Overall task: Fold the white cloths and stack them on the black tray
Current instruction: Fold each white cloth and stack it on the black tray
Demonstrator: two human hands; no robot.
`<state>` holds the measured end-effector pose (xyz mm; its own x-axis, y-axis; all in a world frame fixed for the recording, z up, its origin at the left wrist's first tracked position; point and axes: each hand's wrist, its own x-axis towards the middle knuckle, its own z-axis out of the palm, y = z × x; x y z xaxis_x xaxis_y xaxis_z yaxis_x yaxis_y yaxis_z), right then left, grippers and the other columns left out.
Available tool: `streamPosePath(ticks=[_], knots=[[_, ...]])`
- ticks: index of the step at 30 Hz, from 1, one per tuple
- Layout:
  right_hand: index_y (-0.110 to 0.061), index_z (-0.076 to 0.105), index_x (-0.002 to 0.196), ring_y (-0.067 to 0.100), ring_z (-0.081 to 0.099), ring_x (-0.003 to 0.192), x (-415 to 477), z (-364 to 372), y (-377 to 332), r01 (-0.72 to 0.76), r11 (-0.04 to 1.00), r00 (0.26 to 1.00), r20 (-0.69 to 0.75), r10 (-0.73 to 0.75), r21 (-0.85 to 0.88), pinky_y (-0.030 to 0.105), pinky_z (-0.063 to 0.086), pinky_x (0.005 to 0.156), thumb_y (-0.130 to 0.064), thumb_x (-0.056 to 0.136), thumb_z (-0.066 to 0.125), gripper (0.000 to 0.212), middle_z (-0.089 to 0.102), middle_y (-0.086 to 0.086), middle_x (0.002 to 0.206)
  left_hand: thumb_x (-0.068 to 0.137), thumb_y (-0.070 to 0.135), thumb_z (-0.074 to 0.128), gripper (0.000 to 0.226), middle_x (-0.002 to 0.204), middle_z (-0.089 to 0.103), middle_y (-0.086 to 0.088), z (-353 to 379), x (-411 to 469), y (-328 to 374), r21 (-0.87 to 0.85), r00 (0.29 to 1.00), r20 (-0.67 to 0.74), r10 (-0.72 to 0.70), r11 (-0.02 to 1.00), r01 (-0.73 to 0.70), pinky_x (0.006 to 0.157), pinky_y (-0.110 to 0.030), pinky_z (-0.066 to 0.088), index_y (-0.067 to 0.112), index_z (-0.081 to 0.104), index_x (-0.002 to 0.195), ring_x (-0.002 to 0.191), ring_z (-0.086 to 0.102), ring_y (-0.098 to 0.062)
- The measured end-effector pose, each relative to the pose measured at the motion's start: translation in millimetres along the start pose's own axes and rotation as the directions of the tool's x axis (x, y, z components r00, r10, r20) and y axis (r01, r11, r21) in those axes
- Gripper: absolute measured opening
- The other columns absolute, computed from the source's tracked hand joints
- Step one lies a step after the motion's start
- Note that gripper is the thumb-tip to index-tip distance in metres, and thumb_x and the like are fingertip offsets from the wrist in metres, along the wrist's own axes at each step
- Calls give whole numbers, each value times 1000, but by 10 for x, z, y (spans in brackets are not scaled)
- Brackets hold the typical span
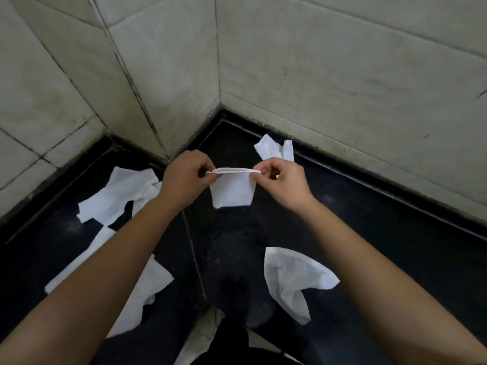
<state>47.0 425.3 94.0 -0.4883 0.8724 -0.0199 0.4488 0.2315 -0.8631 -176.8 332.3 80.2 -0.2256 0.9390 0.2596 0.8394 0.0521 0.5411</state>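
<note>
A small folded white cloth (pixel 232 191) hangs in the air between my hands, above the black surface. My left hand (pixel 184 177) pinches its top left corner and my right hand (pixel 283 180) pinches its top right corner, so the top edge is stretched level. Loose white cloths lie around: one crumpled at the left (pixel 118 196), one under my left forearm (pixel 147 293), one at the lower right (pixel 292 280), one near the back corner (pixel 274 150). No separate black tray is distinguishable from the dark surface.
The black counter (pixel 369 233) sits in a corner of pale tiled walls (pixel 316 61), which close it off at the back and left. A seam runs down the counter's middle (pixel 193 248). Pale floor and a dark shape show at the bottom edge (pixel 210 338).
</note>
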Motion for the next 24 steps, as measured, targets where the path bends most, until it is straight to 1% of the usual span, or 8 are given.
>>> streamPosePath(ticks=[3,7,10,14,16,18,20,24], knots=[[-23,75,92,5,62,73,-175,-77,-85,173,983,985,4,-173,-66,11,47,68,-20,88,74,5,68,-11,79,82,15,75,11,82,62,7,-44,-300,167,-4,994,-104,-11,1000,10,63,-30,43,19,66,86,76,52,-12],[-26,73,96,7,61,74,-551,74,237,286,931,955,147,-258,-225,19,50,69,-21,87,73,11,64,-12,83,83,12,71,22,89,65,2,256,-976,140,125,993,-97,64,991,-52,65,-32,47,16,70,104,82,54,-16],[-28,71,101,12,63,84,-928,334,696,307,856,918,366,-152,-416,31,53,72,-24,88,67,14,65,-9,93,83,21,61,18,91,67,-2,672,-1649,-11,186,994,55,95,977,-104,66,-34,50,16,75,94,83,60,-22],[-25,69,105,20,63,99,-1491,633,1224,386,775,802,597,-14,-500,34,48,78,-26,91,56,19,65,-3,106,83,31,56,19,90,67,2,1138,-2498,-94,176,960,278,21,982,-72,62,-35,54,23,74,82,84,61,-20],[-21,70,102,21,62,94,-1712,707,1342,434,744,771,637,-14,-509,33,46,75,-24,90,59,17,66,0,102,82,32,57,19,91,68,4,1213,-2740,-23,160,958,286,-9,986,-38,62,-31,53,23,73,77,86,59,-16],[-19,71,88,22,64,79,-1830,746,1429,480,727,783,614,-102,-492,30,48,64,-20,79,71,9,66,1,86,81,33,58,19,90,68,4,1211,-2835,51,160,961,276,-27,987,-18,62,-29,51,22,73,74,86,59,-16],[-21,70,77,20,63,66,-1853,761,1487,531,706,776,604,-182,-469,27,48,56,-18,67,81,15,64,-1,76,79,34,58,19,89,69,4,1202,-2864,74,178,957,288,-35,984,-18,61,-28,47,22,72,72,84,59,-16],[-17,68,80,22,62,74,-1812,773,1522,650,616,712,641,-286,-446,32,54,62,-19,69,79,16,63,3,89,75,31,70,9,86,68,6,1138,-2822,78,207,940,340,-33,977,-41,63,-26,40,22,70,71,81,63,-16]])
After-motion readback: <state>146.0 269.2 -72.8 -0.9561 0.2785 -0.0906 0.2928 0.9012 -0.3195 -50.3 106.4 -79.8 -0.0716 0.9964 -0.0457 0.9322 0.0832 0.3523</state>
